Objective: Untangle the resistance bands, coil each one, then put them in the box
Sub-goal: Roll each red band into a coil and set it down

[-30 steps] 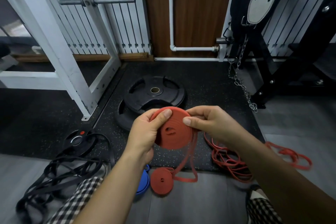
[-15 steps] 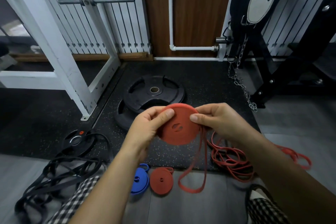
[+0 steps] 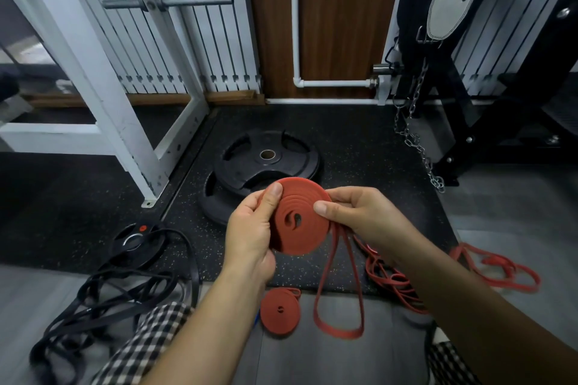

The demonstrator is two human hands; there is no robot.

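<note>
blue coil (image 3: 257, 317) mostly hidden behind forearm

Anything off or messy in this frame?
Black bands lie tangled at lower left, more red bands tangled at right. The red coil held by both hands has a loose tail hanging. No box visible.

Dim, even indoor light, soft shadows, wide-angle bowing at edges, slight overall softness.
</note>
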